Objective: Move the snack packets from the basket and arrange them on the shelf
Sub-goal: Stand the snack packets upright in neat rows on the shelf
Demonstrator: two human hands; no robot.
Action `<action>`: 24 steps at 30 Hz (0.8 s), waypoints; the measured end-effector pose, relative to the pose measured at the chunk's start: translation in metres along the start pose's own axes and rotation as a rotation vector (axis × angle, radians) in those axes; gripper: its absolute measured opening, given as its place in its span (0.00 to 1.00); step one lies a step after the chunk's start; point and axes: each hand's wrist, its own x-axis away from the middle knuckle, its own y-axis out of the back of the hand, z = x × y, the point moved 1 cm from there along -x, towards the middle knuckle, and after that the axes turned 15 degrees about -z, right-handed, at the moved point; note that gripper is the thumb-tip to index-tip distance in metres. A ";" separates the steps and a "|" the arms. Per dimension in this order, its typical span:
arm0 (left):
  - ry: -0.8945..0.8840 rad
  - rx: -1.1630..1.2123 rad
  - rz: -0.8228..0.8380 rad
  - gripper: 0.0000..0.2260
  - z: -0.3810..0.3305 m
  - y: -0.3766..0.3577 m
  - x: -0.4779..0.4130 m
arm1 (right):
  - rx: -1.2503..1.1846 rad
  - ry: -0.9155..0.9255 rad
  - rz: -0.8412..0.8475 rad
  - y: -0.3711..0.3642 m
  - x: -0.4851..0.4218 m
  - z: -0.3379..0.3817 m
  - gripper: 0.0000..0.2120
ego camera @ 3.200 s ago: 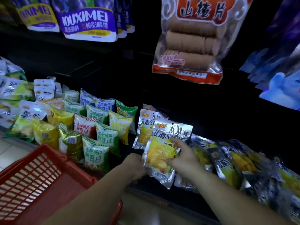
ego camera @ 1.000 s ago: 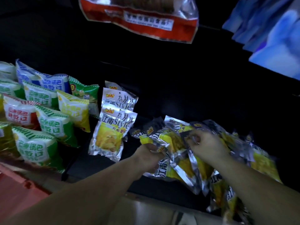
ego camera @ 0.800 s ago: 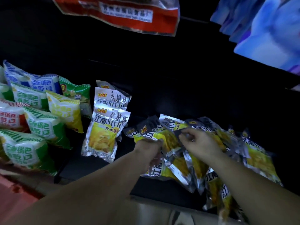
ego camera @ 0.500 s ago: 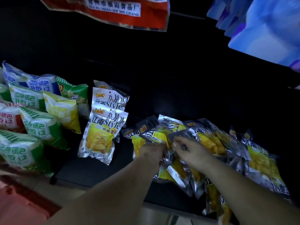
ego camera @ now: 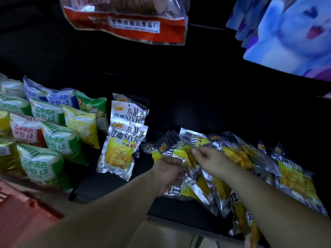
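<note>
Chip packets [ego camera: 238, 154] in silver and yellow foil lie in a loose, overlapping heap on the dark shelf [ego camera: 111, 183]. The heap spreads from the middle of the view toward 4 o'clock, and a few packets hang over the shelf's front edge.

Both hands meet at the heap's left end on one held packet [ego camera: 185, 154]. The left hand [ego camera: 168, 171] comes in from 7 o'clock with its knuckles up and its fingers curled, gripping that packet's lower foil edge. The right hand [ego camera: 213, 163] reaches in from 5 o'clock, its forearm lying over the heap. Its thumb and forefinger pinch the packet's upper part, and the other fingers are folded behind them. The two hands are just beside each other.

At 9 o'clock from the hands, standing packets [ego camera: 123, 145] of the same kind are lined up one behind another. Farther toward 9 o'clock sit rows of puffed snack bags [ego camera: 59, 140] in green, white, yellow and red. A red basket [ego camera: 18, 212] shows, blurred, in the 8 o'clock corner. A red-edged clear bag [ego camera: 129, 22] hangs at 12 o'clock, and blue packs [ego camera: 286, 33] hang at 2 o'clock.
</note>
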 end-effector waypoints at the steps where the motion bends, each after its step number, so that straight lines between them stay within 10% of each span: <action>1: 0.007 0.038 -0.025 0.04 -0.001 -0.008 -0.003 | 0.016 -0.004 -0.001 0.001 0.001 -0.002 0.24; 16: 0.017 0.228 -0.229 0.17 -0.022 0.004 0.001 | -0.097 -0.058 0.005 0.013 0.003 0.004 0.21; 19: -0.056 0.203 -0.088 0.15 -0.041 0.044 0.025 | -0.292 -0.122 -0.083 0.017 -0.002 0.028 0.16; 24: -0.057 0.166 0.015 0.13 -0.057 0.107 0.062 | -0.820 -0.241 0.264 0.011 0.013 0.077 0.17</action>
